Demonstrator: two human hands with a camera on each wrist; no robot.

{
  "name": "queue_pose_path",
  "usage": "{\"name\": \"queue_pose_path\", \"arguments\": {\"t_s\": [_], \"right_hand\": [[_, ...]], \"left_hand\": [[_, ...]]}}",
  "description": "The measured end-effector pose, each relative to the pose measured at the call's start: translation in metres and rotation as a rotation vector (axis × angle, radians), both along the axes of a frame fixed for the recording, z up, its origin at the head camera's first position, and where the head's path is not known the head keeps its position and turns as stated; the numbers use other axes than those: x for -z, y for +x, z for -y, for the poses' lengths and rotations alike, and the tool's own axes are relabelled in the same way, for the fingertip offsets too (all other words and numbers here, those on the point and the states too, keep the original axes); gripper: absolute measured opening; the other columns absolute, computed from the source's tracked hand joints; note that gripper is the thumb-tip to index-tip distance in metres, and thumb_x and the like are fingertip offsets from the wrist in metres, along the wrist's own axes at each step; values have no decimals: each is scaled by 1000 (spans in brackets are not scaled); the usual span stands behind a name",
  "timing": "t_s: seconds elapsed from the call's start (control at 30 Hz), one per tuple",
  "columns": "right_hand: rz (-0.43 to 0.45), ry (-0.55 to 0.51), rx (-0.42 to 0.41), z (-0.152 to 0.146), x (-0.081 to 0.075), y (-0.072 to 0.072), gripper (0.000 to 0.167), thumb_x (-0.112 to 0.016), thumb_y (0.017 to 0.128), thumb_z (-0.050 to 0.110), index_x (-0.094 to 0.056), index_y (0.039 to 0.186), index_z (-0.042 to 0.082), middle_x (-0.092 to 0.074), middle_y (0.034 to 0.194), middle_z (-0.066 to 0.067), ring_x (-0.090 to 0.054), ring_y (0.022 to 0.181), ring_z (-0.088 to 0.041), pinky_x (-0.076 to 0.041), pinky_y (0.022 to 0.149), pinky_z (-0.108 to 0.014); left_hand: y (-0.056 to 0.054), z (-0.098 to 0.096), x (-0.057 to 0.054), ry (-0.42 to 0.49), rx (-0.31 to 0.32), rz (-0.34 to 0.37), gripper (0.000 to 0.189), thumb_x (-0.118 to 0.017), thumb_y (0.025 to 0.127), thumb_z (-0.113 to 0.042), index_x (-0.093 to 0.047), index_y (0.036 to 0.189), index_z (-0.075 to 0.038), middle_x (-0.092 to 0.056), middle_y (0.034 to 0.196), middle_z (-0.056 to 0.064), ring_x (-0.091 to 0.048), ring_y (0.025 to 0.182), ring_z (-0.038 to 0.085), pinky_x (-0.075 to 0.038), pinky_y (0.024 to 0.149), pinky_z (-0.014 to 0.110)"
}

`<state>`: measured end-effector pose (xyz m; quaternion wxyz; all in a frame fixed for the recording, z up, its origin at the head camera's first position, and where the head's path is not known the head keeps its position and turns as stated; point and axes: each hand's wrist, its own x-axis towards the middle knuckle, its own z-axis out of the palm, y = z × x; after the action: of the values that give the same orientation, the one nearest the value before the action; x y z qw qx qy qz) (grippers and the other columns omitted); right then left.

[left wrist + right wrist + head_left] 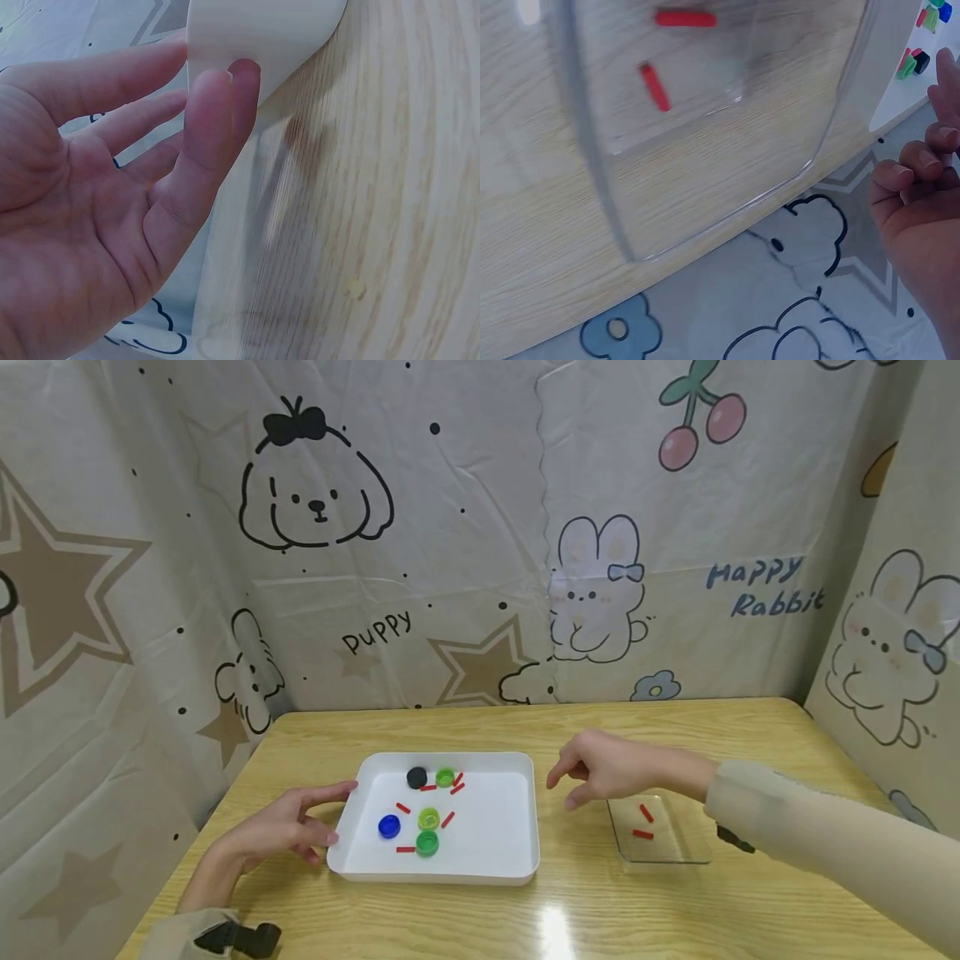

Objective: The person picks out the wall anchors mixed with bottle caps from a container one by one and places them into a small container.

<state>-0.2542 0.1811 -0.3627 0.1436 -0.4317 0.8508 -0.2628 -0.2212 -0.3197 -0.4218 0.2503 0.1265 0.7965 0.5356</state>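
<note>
Two red sticks [642, 834] lie in the clear box [672, 839] near your right hand [603, 766], which hovers with loosely bent, seemingly empty fingers, while your left hand [281, 823], fingers parted, touches the white tray [498, 827] of more sticks [447, 819] and colored caps [389, 827], which could slide if pushed hard.

The head view is bright and mostly sharp, with white glare [555, 935] on the tabletop [420, 922] near the front right corner of the white tray [495, 827]. The left wrist view is dimmer, bluish, with soft shadows [296, 142] beside the tray; the right wrist view blurs the clear plastic box [596, 150].
</note>
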Motion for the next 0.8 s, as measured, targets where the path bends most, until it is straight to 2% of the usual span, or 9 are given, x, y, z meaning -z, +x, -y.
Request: {"name": "queue_pose_path", "arguments": {"t_s": [0.33, 0.47, 0.8], "right_hand": [[-25, 25, -51, 52, 6, -16, 21, -88, 85, 8, -83, 105, 8, -37, 66, 9, -33, 62, -5, -33, 61, -23], [-38, 42, -76, 69, 9, -21, 21, -88, 86, 9, -83, 106, 5, -36, 65, 8, -33, 62, -5, -32, 62, -23], [6, 97, -65, 106, 17, -32, 23, -87, 87, 8, -83, 110, 5, -36, 63, 5, -34, 63, -8, -31, 62, -24]], "left_hand": [[1, 0, 1, -21, -9, -7, 85, -76, 89, -4, -35, 164, -3, -32, 165, 29, -65, 68, 29, -63, 66, 40], [1, 0, 0, -12, -6, -11, 85, -75, 90, -4, -34, 164, -3, -31, 165, 29, -64, 68, 30, -63, 65, 40], [1, 0, -2, -10, -18, -1, 86, -75, 89, -4, -33, 164, -3, -31, 165, 28, -65, 67, 30, -62, 65, 40]]}}
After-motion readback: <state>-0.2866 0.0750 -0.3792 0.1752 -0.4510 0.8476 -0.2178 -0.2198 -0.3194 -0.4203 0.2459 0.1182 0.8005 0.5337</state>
